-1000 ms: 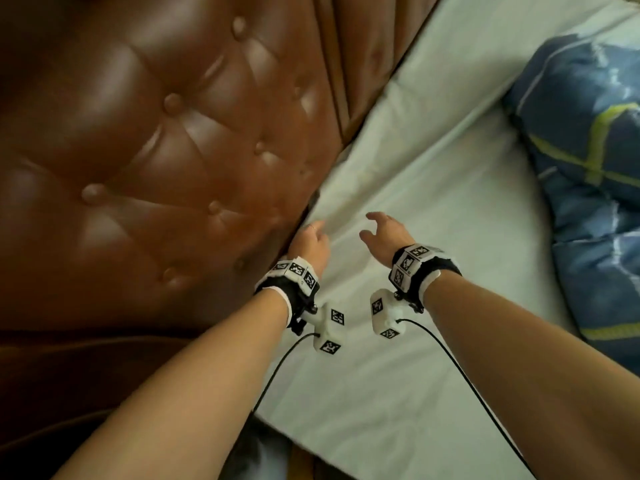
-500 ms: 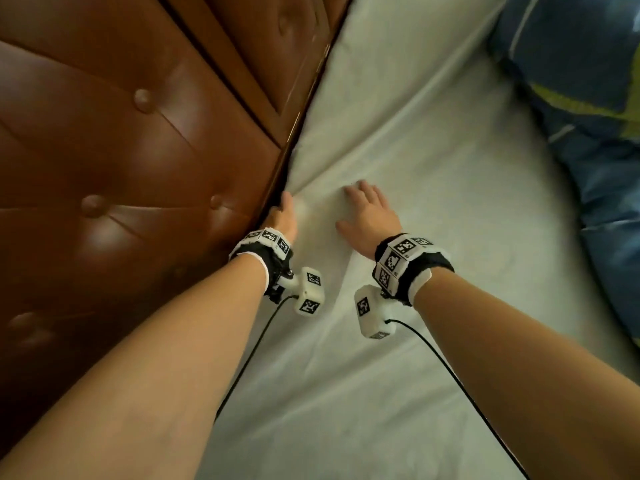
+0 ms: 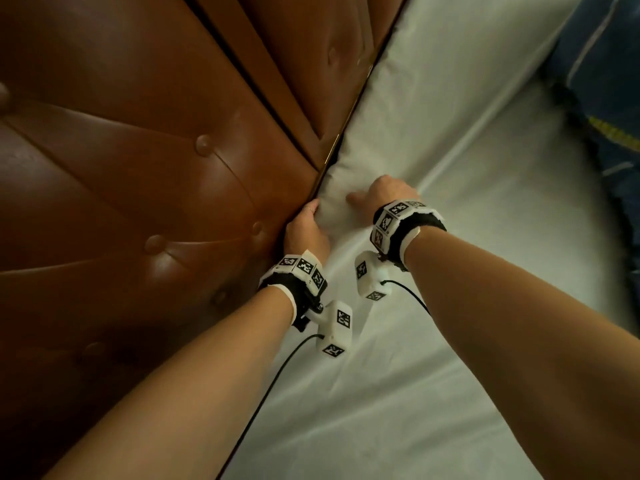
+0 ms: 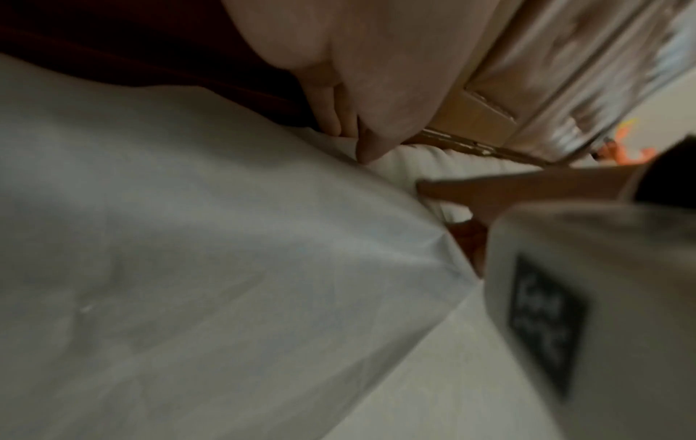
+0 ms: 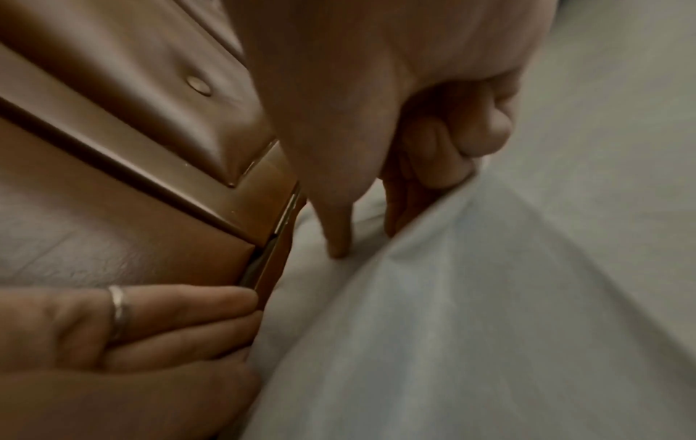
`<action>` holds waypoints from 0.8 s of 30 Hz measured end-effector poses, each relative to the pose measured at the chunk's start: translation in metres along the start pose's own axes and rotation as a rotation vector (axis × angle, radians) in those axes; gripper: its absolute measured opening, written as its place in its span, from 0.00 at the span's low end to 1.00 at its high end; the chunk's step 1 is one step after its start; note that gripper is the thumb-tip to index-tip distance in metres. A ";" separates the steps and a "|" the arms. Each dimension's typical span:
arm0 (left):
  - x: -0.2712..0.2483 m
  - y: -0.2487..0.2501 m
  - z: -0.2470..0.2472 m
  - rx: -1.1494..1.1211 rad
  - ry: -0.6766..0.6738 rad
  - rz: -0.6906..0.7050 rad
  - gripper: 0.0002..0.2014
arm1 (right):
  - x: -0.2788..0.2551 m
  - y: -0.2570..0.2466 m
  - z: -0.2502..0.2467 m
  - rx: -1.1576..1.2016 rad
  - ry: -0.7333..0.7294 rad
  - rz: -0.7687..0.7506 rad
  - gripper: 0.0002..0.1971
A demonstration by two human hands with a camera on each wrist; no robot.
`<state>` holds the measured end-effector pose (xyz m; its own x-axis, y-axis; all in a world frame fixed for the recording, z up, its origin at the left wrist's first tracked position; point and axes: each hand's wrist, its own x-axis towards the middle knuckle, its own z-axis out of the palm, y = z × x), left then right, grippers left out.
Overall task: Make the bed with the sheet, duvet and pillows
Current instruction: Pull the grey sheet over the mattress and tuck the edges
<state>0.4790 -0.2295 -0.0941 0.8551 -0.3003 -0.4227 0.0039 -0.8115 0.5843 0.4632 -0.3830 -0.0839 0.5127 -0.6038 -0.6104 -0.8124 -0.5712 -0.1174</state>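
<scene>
Your two bare forearms reach forward over a bed covered with a pale sheet [image 3: 398, 358]. Each wrist wears a black band with white marker tags and a small white camera block with a black cable.

Your left hand [image 3: 304, 232] is at the edge of the mattress, where the sheet meets the brown buttoned leather headboard [image 3: 145, 161]. In the right wrist view its fingers [image 5: 180, 315] lie straight and close together, tips pushed into the narrow gap between headboard and sheet; one finger wears a thin ring [image 5: 118, 309]. The hand is flat and relaxed, pressing rather than grasping.

Your right hand [image 3: 384, 194] is just beside it, farther from the headboard. Its thumb [image 5: 339, 226] points down onto the cloth, and its fingers are curled round a raised fold of the sheet, gripping it. The sheet bulges up between the two hands.

A long crease runs across the sheet, away from your right hand toward the far side of the bed. At the far right edge of the head view lies a blue duvet [image 3: 606, 81] with pale and yellow stripes, well apart from both hands, resting on the sheet.
</scene>
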 end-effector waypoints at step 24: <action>0.033 0.004 0.027 -0.056 -0.281 -0.250 0.23 | 0.029 0.001 0.010 -0.299 -0.045 -0.440 0.38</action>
<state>0.4929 -0.2568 -0.1244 0.6485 -0.2289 -0.7260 0.2290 -0.8509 0.4728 0.4748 -0.3956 -0.1093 0.7693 -0.2506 -0.5877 -0.4051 -0.9026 -0.1454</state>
